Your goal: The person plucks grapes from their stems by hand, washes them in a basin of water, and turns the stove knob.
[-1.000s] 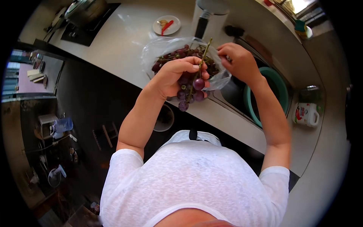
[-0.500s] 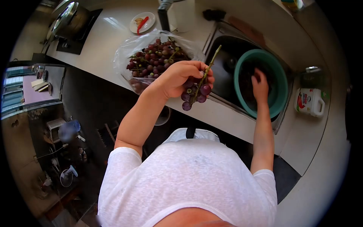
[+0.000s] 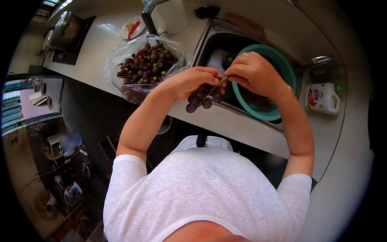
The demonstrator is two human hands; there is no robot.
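My left hand [image 3: 196, 82] is closed around a small bunch of dark purple grapes [image 3: 207, 104], which hangs below its fingers in front of the sink's edge. Fingers of my right hand [image 3: 252, 71] pinch the upper end of the green stem [image 3: 218, 85], close to my left fingertips. Beneath the right hand, a green basin [image 3: 284, 64] stands in the metal sink [image 3: 204, 40], with dark contents partly hidden by that hand. Left of my left hand, more grapes [image 3: 147, 64] fill an open clear plastic bag [image 3: 114, 64] on the counter.
A white plate [image 3: 125, 33] bearing a red chili and a white jug with a dark handle [image 3: 171, 18] stand behind the bag. A pot [image 3: 62, 34] rests on the stove at far left. Right of the sink is a white plastic jug [image 3: 321, 98].
My right hand has come up out of the basin and leftward to the grape stem. My left hand still holds the bunch. The whole view has shifted slightly.
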